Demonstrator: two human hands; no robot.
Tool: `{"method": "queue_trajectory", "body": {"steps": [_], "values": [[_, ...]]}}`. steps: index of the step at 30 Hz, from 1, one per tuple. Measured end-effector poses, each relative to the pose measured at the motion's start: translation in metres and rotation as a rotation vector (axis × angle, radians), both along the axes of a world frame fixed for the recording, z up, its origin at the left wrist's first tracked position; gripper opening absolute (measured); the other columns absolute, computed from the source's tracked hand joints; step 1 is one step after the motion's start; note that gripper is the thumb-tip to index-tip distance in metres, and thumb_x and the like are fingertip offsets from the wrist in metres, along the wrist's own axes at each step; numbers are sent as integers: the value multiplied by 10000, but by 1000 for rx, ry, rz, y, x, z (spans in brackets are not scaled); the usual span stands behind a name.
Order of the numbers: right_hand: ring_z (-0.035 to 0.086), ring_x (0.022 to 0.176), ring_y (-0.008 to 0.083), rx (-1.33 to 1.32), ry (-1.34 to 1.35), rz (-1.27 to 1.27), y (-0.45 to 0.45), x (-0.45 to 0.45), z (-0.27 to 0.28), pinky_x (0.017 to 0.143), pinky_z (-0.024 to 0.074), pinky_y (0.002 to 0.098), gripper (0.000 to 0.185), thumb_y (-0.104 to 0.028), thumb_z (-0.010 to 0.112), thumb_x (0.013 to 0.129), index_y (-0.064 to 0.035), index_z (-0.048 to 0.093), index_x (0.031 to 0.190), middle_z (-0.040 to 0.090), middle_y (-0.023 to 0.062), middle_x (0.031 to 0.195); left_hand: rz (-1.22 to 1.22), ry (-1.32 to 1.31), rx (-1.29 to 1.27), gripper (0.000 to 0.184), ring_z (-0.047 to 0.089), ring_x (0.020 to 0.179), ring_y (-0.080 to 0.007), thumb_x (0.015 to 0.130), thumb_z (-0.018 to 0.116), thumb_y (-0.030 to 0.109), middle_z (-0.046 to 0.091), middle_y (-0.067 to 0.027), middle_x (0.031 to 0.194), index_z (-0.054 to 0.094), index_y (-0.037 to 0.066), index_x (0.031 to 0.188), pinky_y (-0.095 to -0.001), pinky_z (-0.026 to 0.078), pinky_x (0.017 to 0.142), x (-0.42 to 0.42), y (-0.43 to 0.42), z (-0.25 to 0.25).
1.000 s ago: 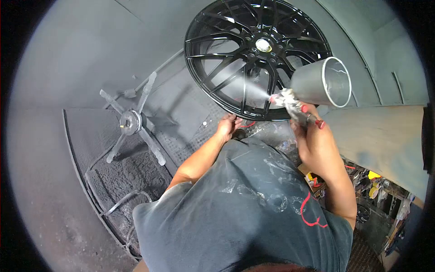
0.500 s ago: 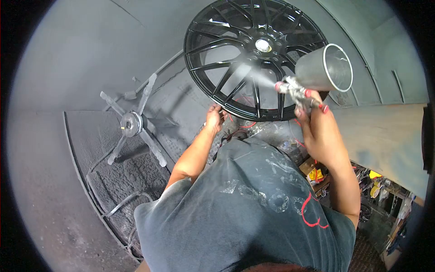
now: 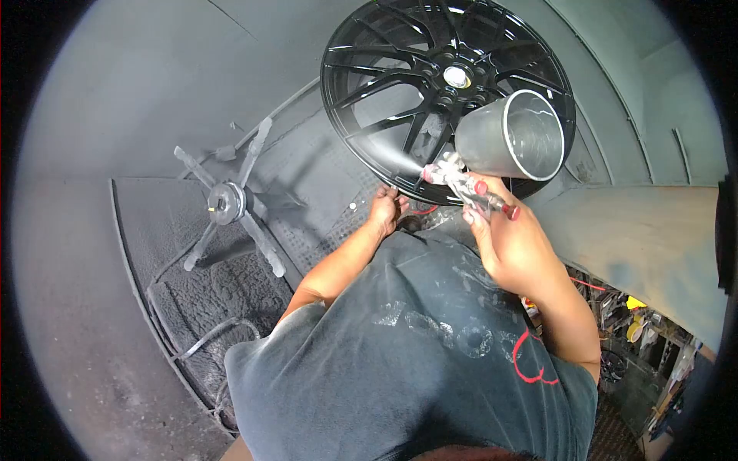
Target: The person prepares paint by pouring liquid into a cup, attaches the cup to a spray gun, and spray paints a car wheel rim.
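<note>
A glossy black wheel rim (image 3: 427,58) with many spokes and a pale centre fills the top middle. My right hand (image 3: 503,227) is closed round a spray gun (image 3: 461,181) with red fittings. On the gun sits a large grey cup (image 3: 492,138), tilted, its round end toward me. A white mist leaves the nozzle leftward over the lower part of the rim. My left hand (image 3: 388,209) is at the rim's lower edge, fingers curled up against it; its fingertips are partly hidden.
A grey-coated four-armed stand (image 3: 227,203) is at the left, beside a rough dark mat (image 3: 223,300). A pale panel (image 3: 653,238) stands on the right, with cluttered shelves (image 3: 653,330) below it. A red hose lies beneath the rim.
The spray gun has moved left and down across the rim, in my right hand. My left hand has shifted right along the rim's edge from half a second ago. The spokes have turned.
</note>
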State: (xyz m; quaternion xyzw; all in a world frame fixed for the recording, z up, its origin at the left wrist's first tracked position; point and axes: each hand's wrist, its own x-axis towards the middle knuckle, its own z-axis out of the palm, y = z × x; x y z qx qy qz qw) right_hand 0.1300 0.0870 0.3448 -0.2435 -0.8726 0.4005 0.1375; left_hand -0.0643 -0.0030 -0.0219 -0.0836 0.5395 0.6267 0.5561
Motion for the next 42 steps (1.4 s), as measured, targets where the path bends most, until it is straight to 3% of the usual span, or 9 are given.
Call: {"method": "queue_trajectory", "body": {"steps": [6, 13, 14, 24, 31, 33, 36, 39, 42], "values": [[579, 1032, 448, 87, -19, -147, 18, 12, 3, 850, 484, 456, 343, 0, 529, 899, -20, 494, 1240, 564, 211, 1189, -305, -63, 10, 96, 635, 858, -157, 956, 526, 127, 639, -2, 1022, 589, 110, 1026, -302, 523, 711, -18, -12, -6], [555, 1005, 437, 357, -2, -257, 46, 13, -2, 877, 449, 408, 253, -2, 486, 944, 48, 501, 1192, 578, 256, 1121, 13, 10, 16, 127, 562, 785, -129, 949, 512, 124, 608, -3, 922, 536, 118, 1074, -305, 502, 715, -63, 1, -2], [561, 1065, 434, 334, -26, -248, 47, 11, -2, 882, 469, 424, 367, 22, 464, 923, -42, 523, 1280, 544, 221, 1246, 12, 11, 17, 127, 562, 785, -129, 949, 512, 124, 608, -3, 922, 536, 118, 1074, -305, 502, 715, -63, 2, -2], [567, 1002, 461, 25, -12, -56, 10, 5, 17, 840, 472, 445, 333, 18, 543, 893, 30, 507, 1225, 564, 240, 1164, -11, 86, -64, 73, 549, 657, -111, 992, 518, 198, 557, 18, 800, 512, 130, 968, -283, 507, 600, -28, 4, -7], [626, 919, 401, -279, 34, 30, -7, -3, 19, 795, 507, 419, 317, -40, 546, 922, 27, 504, 1229, 581, 209, 1162, 11, -13, -36, 95, 603, 736, -135, 996, 519, 208, 619, -6, 883, 512, 113, 1001, -293, 535, 650, 8, 5, 19], [617, 847, 294, -56, 15, 34, -6, -10, 10, 779, 481, 339, 343, 8, 529, 924, 45, 479, 1261, 615, 170, 975, -60, -19, 19, 104, 637, 811, -148, 990, 532, 212, 647, -18, 947, 544, 109, 997, -292, 544, 680, 6, -2, -21], [609, 909, 375, -5, 44, -51, 1, -8, -4, 794, 488, 403, 316, 4, 537, 910, 26, 501, 1223, 589, 196, 1088, -423, -17, -27, 130, 664, 940, -169, 955, 531, 123, 668, -67, 1052, 627, 81, 1032, -309, 551, 742, -1, -8, -16], [573, 1049, 442, 92, -15, -140, 14, 1, -4, 850, 486, 444, 316, 17, 538, 892, -3, 520, 1207, 566, 224, 1191, -429, -76, -30, 153, 653, 879, -161, 930, 578, 171, 654, 1, 992, 612, 103, 1064, -318, 555, 737, -9, -11, -14], [567, 1090, 429, 219, -35, -248, 28, 5, 1, 897, 474, 431, 329, -8, 513, 915, -13, 515, 1244, 579, 228, 1198, -211, -68, -59, 181, 636, 897, -193, 931, 512, 151, 612, -46, 1077, 583, 89, 1086, -322, 551, 720, -27, -8, -6]]}}
